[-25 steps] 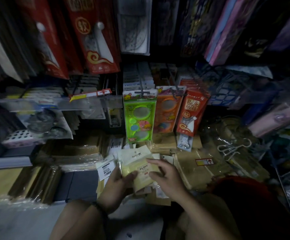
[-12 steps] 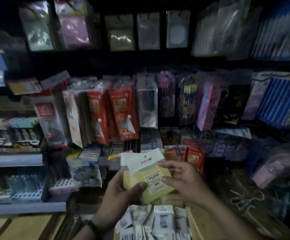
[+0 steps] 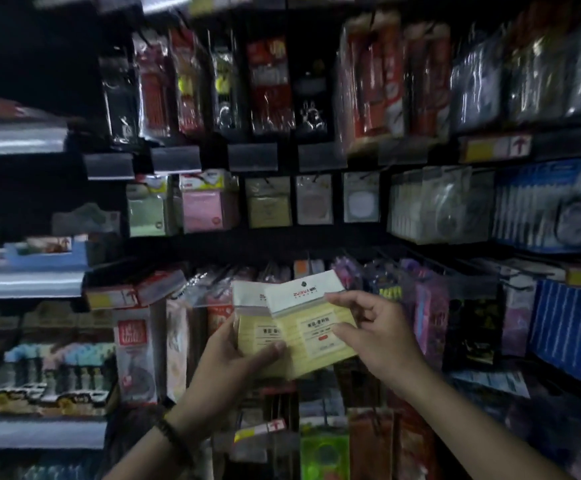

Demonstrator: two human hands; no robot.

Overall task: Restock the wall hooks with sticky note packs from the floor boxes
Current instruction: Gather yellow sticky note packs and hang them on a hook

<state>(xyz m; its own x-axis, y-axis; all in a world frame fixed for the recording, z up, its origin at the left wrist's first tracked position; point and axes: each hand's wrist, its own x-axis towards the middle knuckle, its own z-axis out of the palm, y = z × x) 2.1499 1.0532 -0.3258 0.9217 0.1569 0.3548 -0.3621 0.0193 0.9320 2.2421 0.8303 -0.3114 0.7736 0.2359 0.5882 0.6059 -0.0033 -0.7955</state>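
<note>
Your wall rack [image 3: 282, 244] of hooked goods fills the view, with the pink pack [image 3: 209, 209] hanging in its middle row. Below the pink pack, your left hand [image 3: 226, 368] grips the rear pack [image 3: 252, 327] of two yellow sticky note packs, thumb curled across its face. Below and right of the pink pack, your right hand [image 3: 379, 337] pinches the front pack [image 3: 316, 327] by its right edge. The two packs overlap, fanned apart. Far beneath the pink pack, a dark bracelet [image 3: 174, 441] circles your left wrist.
</note>
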